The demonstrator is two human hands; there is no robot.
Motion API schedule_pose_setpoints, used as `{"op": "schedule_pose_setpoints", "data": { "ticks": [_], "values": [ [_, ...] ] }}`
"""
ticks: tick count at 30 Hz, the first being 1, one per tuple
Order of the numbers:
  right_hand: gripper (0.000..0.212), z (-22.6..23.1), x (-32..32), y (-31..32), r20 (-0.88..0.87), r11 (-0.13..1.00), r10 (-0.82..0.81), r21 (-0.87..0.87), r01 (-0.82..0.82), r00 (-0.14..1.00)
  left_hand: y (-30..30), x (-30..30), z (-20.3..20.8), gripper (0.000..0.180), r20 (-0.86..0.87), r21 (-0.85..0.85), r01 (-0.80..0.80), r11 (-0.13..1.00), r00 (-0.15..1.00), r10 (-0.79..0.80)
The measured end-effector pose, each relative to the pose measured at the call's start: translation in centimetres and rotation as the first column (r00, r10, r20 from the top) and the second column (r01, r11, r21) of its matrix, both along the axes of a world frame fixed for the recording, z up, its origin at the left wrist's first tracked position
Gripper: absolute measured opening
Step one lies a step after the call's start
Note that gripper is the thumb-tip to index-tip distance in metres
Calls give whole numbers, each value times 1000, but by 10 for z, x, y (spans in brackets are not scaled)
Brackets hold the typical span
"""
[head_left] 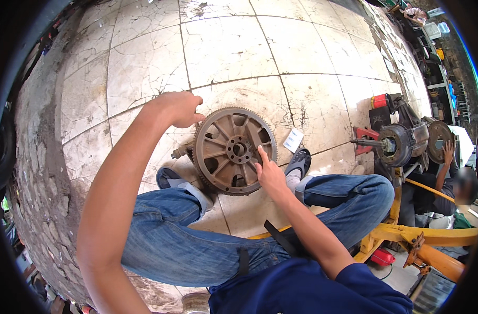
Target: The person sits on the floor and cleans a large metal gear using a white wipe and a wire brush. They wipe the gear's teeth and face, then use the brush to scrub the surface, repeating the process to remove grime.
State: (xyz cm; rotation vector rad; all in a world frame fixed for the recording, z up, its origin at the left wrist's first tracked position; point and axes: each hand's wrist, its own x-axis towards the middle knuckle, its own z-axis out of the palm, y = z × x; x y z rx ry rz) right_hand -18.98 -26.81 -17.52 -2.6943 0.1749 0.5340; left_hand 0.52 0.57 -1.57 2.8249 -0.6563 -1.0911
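Observation:
A rusty, spoked flywheel [216,183] with a toothed rim is tilted between my feet. My left hand [180,109] is at its upper left edge, fingers curled and the thumb at the teeth; some fingers are hidden. At the lower right, my right hand [271,177] grips the wheel, with index finger and thumb over its face and the other fingers out of sight. A flat brown bar [253,137] lies across the spokes by my right index fingertip. Whether it is loose or part of the wheel, I cannot tell. A metal part [180,152] shows behind the wheel's left side.
A white card [293,140] lies on the tiled floor right of the wheel. Farther right, an axle hub assembly [395,145] stands by a red stand [364,140]. Another person's hand [448,153] touches a disc there. A yellow frame [422,234] is at the lower right.

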Motion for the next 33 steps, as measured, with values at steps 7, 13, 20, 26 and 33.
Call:
{"op": "schedule_pose_setpoints", "data": {
  "ticks": [7,13,20,26,33],
  "values": [
    [62,7,-41,6,-52,996,38,77,-34,998,5,2,-2,50,-7,0,-5,1000,1000,5],
    [61,0,-36,2,103,989,-30,144,15,994,6,-2,-2,48,-49,-12,-15,1000,999,15],
    [60,-20,17,5,80,1000,-17,-1,17,997,3,0,5,52,-47,51,-39,998,998,42],
    [60,-26,1,-1,72,998,-43,45,39,996,3,0,3,51,-55,46,-34,998,998,36],
    [58,-11,21,-13,93,998,65,11,-66,994,-2,2,5,52,-53,35,-45,998,997,47]
  ]
}}
